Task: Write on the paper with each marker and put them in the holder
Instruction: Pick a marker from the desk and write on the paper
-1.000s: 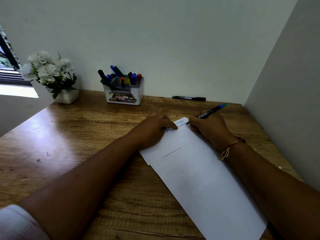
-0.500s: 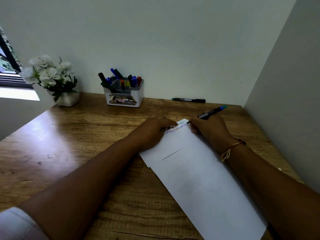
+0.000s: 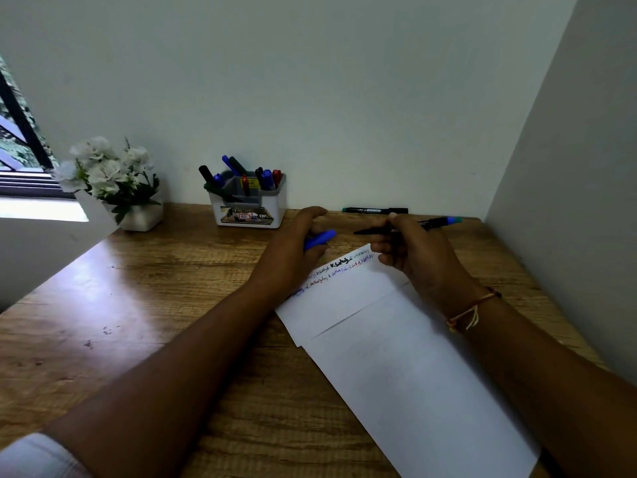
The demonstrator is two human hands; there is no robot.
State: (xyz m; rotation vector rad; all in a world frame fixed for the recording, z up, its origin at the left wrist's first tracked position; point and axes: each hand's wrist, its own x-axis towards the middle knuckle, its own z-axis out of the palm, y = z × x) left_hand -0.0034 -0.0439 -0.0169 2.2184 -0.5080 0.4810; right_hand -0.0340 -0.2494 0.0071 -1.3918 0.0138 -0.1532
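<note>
Wooden worktop (image 3: pixel 138 305), set into a corner between two pale walls. Paper (image 3: pixel 396 374): white sheets, overlapped and laid at a slant at centre right; two lines of handwriting (image 3: pixel 344 265) in black, blue and red are carried along the far edge of the lower sheet. Left hand (image 3: pixel 296 246): raised just beyond the paper's far left corner, fingers curled round a blue cap (image 3: pixel 320 238), whose open end is turned to the right. Right hand (image 3: pixel 413 257): held over the paper's far right corner, fingers closed round a blue marker (image 3: pixel 437 222) (black barrel, blue tail end); the marker is held roughly level, its uncapped tip is pointed left toward the cap, and a clear gap is left between tip and cap. Thread bracelet (image 3: pixel 472 308): worn on the right wrist. Holder (image 3: pixel 248 215): white, divided into compartments, stood against the back wall left of the hands; stored markers (image 3: pixel 265 179) in black, blue, green and red are kept in it, some upright, some leaned outward. Loose marker (image 3: pixel 377 210): black with a green end, capped, laid flat along the back wall, just behind the right hand. Flower pot (image 3: pixel 141 217): white, filled with white blooms, placed at far left beside a window (image 3: pixel 17 150). Sleeve (image 3: pixel 34 457): pale, seen at the lower left corner.
</note>
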